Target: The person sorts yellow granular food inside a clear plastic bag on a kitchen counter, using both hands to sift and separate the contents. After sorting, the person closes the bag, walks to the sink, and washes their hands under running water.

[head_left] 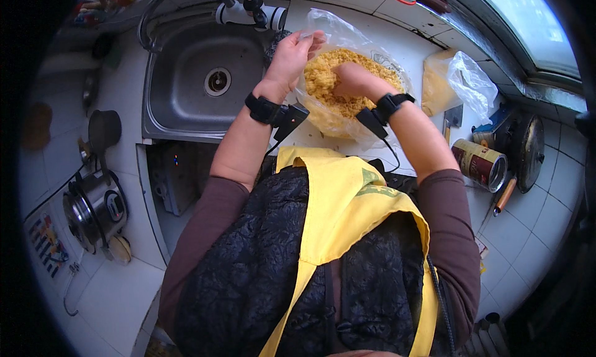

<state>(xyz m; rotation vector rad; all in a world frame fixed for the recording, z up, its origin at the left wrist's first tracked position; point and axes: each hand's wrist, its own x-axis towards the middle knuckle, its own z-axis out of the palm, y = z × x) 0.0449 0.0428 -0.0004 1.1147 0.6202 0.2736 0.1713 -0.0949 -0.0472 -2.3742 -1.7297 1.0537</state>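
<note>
Yellow-orange crumbly food (379, 68) fills the middle of a clear plastic bag (338, 25), which lies open on the white counter right of the sink. With my left hand (288, 62) I grip the bag's upper left edge between thumb and fingers. My right hand (357, 81) is down in the crumbs, its fingertips buried, so I cannot see whether it holds any. Both my wrists carry black strapped devices.
A steel sink (180, 108) with a faucet (230, 12) is at left, pans and a steel pot (96, 208) beyond. To the right lie another plastic bag (465, 84), a metal tin (478, 164) and a dark pan (528, 152), below a window (537, 28).
</note>
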